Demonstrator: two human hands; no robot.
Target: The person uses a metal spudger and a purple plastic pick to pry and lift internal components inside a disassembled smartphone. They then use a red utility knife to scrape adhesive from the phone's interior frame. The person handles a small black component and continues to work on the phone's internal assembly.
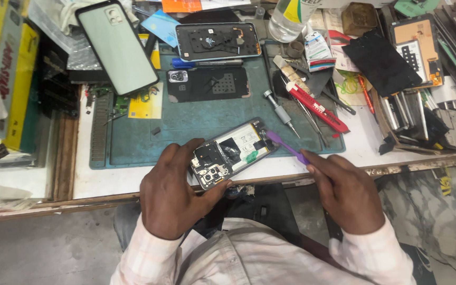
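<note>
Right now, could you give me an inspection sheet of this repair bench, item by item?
Surface: white bench with a teal work mat on it.
Job's things: opened phone, back off, battery showing, lying at the bench's front edge; purple pry tool, tip at the phone's edge.
Clutter: mint back cover, two phone frames, screwdriver, red cutter, clear bottle, stacked phone parts.
Grip: left hand holds the phone's camera end; right hand holds the pry tool.
Cables: nothing seen.
Surroundings: yellow boxes at left, grey floor below.
</note>
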